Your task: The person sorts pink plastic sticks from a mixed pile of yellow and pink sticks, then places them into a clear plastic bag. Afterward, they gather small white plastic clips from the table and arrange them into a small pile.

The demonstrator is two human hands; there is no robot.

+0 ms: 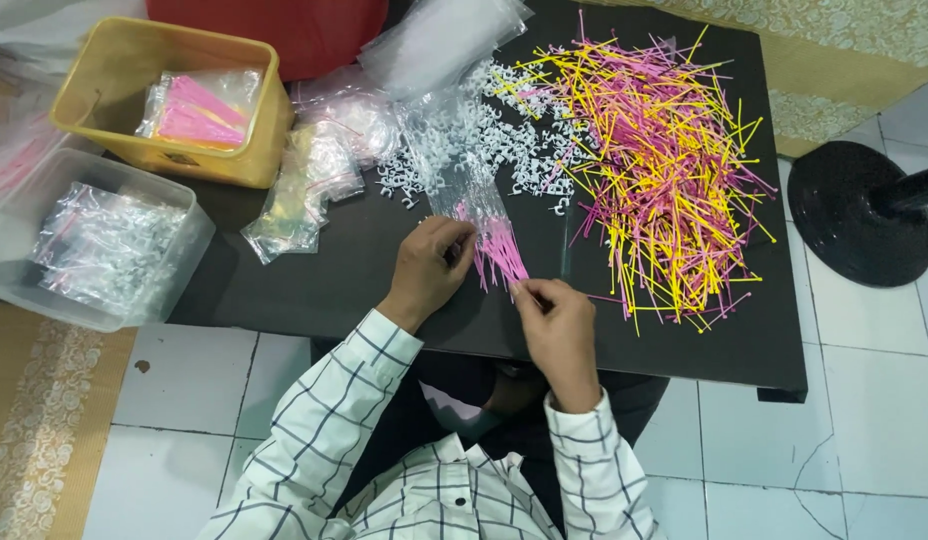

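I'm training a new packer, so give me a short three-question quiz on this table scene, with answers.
1. True or false: the left hand holds a clear bag with pink ties in it.
2. What colours is the loose pile of ties?
3. What holds a packet of pink ties: A) yellow tub B) clear box?

Key:
1. True; the right hand pinches the tie ends.
2. Pink and yellow.
3. A.
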